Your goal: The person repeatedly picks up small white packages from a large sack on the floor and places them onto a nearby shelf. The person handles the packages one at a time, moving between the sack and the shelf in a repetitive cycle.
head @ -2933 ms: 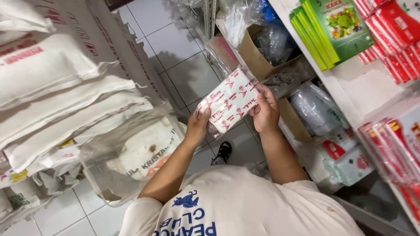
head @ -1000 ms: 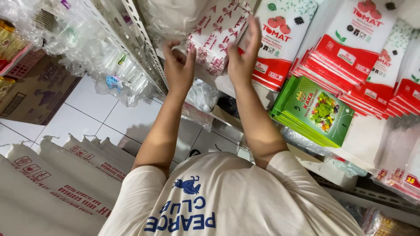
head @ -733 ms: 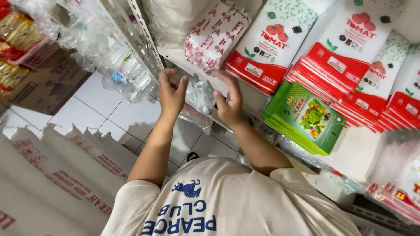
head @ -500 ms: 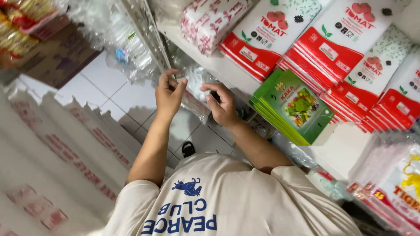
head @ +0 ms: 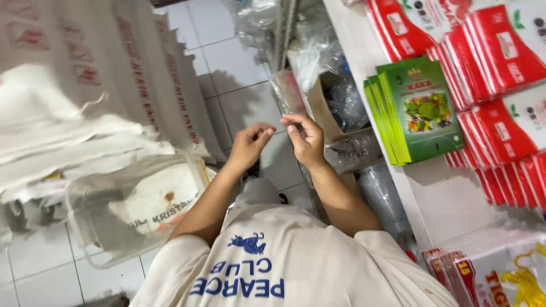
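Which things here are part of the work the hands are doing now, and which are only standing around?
In hand:
- left hand, fingers pinched, nothing clearly visible in them
- right hand, fingers pinched at a clear plastic pack in front of it

Only standing around:
- green packets on the shelf
- red and white packets
- white sacks
- cardboard box

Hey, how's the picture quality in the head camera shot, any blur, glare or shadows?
Head view: bright, even light; the white sacks at left are smeared by motion blur; both hands look fairly sharp; clear plastic bags catch soft glare; a faint shadow lies on the floor tiles.
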